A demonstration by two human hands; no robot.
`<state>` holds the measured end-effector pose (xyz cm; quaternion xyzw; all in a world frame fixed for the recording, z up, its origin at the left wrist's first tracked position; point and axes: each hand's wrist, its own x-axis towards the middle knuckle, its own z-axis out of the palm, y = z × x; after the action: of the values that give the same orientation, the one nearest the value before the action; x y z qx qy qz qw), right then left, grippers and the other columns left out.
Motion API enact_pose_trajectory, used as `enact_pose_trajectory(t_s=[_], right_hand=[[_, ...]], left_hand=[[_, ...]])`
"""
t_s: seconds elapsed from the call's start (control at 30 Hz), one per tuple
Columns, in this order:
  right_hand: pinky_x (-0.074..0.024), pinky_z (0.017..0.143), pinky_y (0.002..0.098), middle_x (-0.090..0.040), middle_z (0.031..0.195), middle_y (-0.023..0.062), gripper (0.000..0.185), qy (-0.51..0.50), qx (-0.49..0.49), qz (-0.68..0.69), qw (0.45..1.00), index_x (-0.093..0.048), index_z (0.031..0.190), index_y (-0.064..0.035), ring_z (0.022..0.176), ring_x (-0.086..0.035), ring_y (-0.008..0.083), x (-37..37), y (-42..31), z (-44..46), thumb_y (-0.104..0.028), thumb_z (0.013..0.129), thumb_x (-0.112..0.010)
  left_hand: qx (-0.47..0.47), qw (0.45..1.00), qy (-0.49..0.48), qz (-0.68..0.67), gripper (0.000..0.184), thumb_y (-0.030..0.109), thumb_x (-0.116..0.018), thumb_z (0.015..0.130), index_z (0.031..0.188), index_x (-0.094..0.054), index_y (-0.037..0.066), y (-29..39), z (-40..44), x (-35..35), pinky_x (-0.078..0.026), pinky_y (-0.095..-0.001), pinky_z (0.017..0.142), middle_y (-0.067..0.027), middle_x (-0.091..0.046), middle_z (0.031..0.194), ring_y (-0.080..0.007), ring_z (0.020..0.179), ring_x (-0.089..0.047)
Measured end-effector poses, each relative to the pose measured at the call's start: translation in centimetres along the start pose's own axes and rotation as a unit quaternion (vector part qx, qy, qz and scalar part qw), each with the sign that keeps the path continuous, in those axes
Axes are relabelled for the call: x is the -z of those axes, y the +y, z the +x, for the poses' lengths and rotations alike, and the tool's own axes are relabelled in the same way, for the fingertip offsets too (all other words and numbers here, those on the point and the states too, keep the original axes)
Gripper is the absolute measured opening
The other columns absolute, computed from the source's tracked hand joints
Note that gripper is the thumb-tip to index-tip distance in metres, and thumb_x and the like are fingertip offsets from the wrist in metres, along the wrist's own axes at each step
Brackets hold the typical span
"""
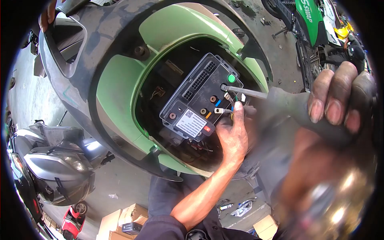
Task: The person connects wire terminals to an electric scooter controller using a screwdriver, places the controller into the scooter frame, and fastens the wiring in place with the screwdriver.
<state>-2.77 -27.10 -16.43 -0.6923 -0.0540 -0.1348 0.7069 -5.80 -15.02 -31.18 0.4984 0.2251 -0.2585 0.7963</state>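
A black controller box [200,98] with connector sockets, round terminals and a white label [192,123] sits tilted inside the green scooter body opening. My left hand [234,136] is at its lower right edge, thumb raised, fingers closed around cables with metal lugs [219,111]; its other fingers are partly hidden. Wrapped around the dark handle of a screwdriver [252,93] is my right hand [340,100], large and blurred close to the camera. The shaft points left, and its tip meets a terminal near the green round cap [231,78].
Green panels [120,92] and a dark scuffed rim [86,96] surround the opening. At the upper left, another person's fingers [47,16] touch the rim. A grey scooter [60,168] stands left, cardboard boxes [120,220] lie below, and a green motorbike [310,24] is upper right.
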Motion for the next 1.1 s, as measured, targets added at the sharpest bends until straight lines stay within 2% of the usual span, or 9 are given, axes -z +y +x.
enact_pose_trajectory(t_s=[0.43, 0.5, 0.6, 0.63, 0.73, 0.9, 1.0, 1.03, 1.1], right_hand=[[-0.0467, 0.087, 0.0427, -0.058, 0.106, 0.0100, 0.024, -0.038, -0.040, -0.086, 0.995, -0.065, 0.111, -0.0114, 0.102, -0.054, 0.0274, 1.2, -1.4, 1.5, -0.025, 0.091, -0.062], [-0.0491, 0.086, 0.0413, -0.060, 0.110, 0.0117, 0.026, -0.047, -0.079, -0.262, 0.961, -0.064, 0.110, -0.0066, 0.101, -0.058, 0.0273, 1.0, -2.9, 1.2, -0.025, 0.093, -0.059], [-0.0521, 0.082, 0.0370, -0.066, 0.108, 0.0129, 0.029, 0.013, -0.159, -0.527, 0.835, -0.063, 0.109, 0.0000, 0.095, -0.064, 0.0244, -3.4, -5.0, 1.4, -0.024, 0.094, -0.058], [-0.0527, 0.081, 0.0358, -0.068, 0.107, 0.0132, 0.029, 0.007, -0.228, -0.542, 0.809, -0.063, 0.109, 0.0022, 0.093, -0.066, 0.0232, -5.9, -5.7, 3.0, -0.022, 0.094, -0.059], [-0.0537, 0.080, 0.0344, -0.074, 0.098, 0.0149, 0.031, -0.076, -0.244, -0.623, 0.739, -0.063, 0.102, 0.0038, 0.091, -0.069, 0.0205, -6.9, -7.9, 5.6, -0.024, 0.089, -0.069], [-0.0536, 0.078, 0.0357, -0.073, 0.095, 0.0169, 0.034, -0.168, -0.125, -0.698, 0.684, -0.062, 0.099, 0.0022, 0.086, -0.070, 0.0250, -6.5, -8.9, 5.3, -0.029, 0.087, -0.072], [-0.0536, 0.079, 0.0375, -0.072, 0.094, 0.0167, 0.035, -0.240, -0.131, -0.718, 0.640, -0.064, 0.105, -0.0005, 0.086, -0.070, 0.0317, -4.1, -9.6, 6.1, -0.029, 0.086, -0.072], [-0.0536, 0.081, 0.0376, -0.072, 0.096, 0.0163, 0.035, -0.243, -0.225, -0.728, 0.600, -0.065, 0.108, -0.0008, 0.090, -0.070, 0.0326, -3.8, -10.2, 6.9, -0.026, 0.085, -0.072], [-0.0533, 0.083, 0.0381, -0.070, 0.101, 0.0174, 0.039, -0.193, -0.225, -0.693, 0.657, -0.064, 0.113, -0.0007, 0.095, -0.069, 0.0342, -3.7, -9.7, 6.3, -0.026, 0.084, -0.073]], left_hand=[[0.044, 0.999, -0.003, -0.022, 0.029, 0.025, -0.058, 0.103, 0.099, -0.066, -0.002, 0.2, 0.1, -0.1, -0.055, -0.0297, 0.067, -0.0084, -0.071, 0.087, -0.0150, 0.077, -0.068], [0.042, 0.999, -0.008, 0.010, 0.030, 0.027, -0.057, 0.104, 0.100, -0.066, -0.002, -0.3, 0.3, 0.2, -0.054, -0.0299, 0.068, -0.0093, -0.072, 0.086, -0.0145, 0.076, -0.067], [0.017, 1.000, -0.017, 0.017, 0.030, 0.028, -0.057, 0.103, 0.101, -0.066, -0.001, -0.9, 0.4, 0.4, -0.053, -0.0292, 0.068, -0.0090, -0.072, 0.087, -0.0138, 0.076, -0.066], [0.027, 1.000, -0.017, -0.003, 0.031, 0.029, -0.057, 0.104, 0.100, -0.066, -0.001, -0.4, 0.3, 0.2, -0.053, -0.0296, 0.068, -0.0080, -0.072, 0.087, -0.0136, 0.077, -0.066], [0.034, 0.999, -0.007, 0.016, 0.031, 0.029, -0.057, 0.104, 0.100, -0.066, -0.001, 0.1, 0.1, 0.2, -0.053, -0.0295, 0.068, -0.0074, -0.072, 0.087, -0.0137, 0.078, -0.066], [0.054, 0.998, -0.025, -0.006, 0.027, 0.024, -0.056, 0.104, 0.109, -0.062, -0.001, 0.4, 0.0, 0.4, -0.056, -0.0306, 0.069, -0.0086, -0.071, 0.089, -0.0161, 0.082, -0.069], [0.028, 0.999, -0.012, -0.025, 0.024, 0.021, -0.057, 0.103, 0.112, -0.061, -0.001, -0.3, 0.1, 0.4, -0.058, -0.0310, 0.070, -0.0090, -0.070, 0.090, -0.0166, 0.083, -0.069], [0.009, 0.999, -0.002, -0.049, 0.023, 0.020, -0.058, 0.103, 0.113, -0.061, -0.001, -0.4, -0.1, 0.2, -0.059, -0.0309, 0.070, -0.0091, -0.070, 0.091, -0.0164, 0.084, -0.069], [-0.012, 0.996, 0.013, -0.083, 0.022, 0.017, -0.059, 0.102, 0.113, -0.060, -0.001, -0.4, -0.2, -0.2, -0.060, -0.0307, 0.070, -0.0091, -0.069, 0.092, -0.0161, 0.084, -0.068]])
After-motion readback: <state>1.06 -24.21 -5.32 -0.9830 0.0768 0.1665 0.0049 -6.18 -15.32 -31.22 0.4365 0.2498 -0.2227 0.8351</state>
